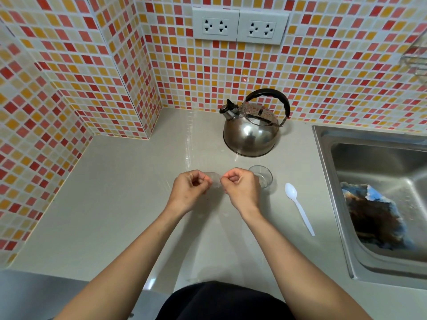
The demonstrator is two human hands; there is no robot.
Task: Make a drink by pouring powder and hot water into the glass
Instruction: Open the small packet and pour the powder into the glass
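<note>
Two hands pinch a small clear packet above the counter.
From the head view, left hand (191,190) and right hand (240,188) each grip an end of the packet (216,181); the glass (263,177) stands just right of them, kettle (250,129) behind it, white spoon (299,207) nearby.

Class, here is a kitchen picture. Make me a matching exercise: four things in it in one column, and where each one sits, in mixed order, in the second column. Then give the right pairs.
Things:
1. kettle
2. plastic spoon
3. glass
4. small clear packet

Places:
A. pinched between the left hand and the right hand
B. on the counter near the tiled wall, under the sockets
C. lying flat on the counter between the glass and the sink
D. upright on the counter just behind the right hand

Pairs: 1-B, 2-C, 3-D, 4-A
</note>
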